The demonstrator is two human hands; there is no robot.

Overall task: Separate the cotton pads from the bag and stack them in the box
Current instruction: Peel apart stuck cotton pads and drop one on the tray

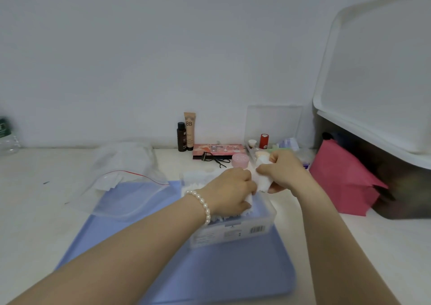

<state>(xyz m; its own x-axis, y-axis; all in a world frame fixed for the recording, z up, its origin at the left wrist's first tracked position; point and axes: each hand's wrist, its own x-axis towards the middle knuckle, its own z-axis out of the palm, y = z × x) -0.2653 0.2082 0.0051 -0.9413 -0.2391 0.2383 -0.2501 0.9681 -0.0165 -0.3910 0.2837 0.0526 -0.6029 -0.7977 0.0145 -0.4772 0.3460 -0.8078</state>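
A clear plastic box (235, 231) with a barcode label stands on a blue tray (210, 274), white cotton pads stacked inside it. My left hand (231, 191), with a pearl bracelet on the wrist, hovers over the box and pinches white cotton pads (262, 181). My right hand (283, 170) grips the same bunch of pads from the right side, just above the box's far right corner. A clear zip bag (121, 188) with a red seal line lies open to the left, partly on the tray, with a few white pads still in it.
Along the wall stand a dark bottle (181, 136), a BB cream tube (189, 130), a pink palette (218, 151), a pink round jar (240, 160) and a clear organiser (272, 127). A red pouch (342, 183) and a white-lidded bin (377, 76) sit at the right.
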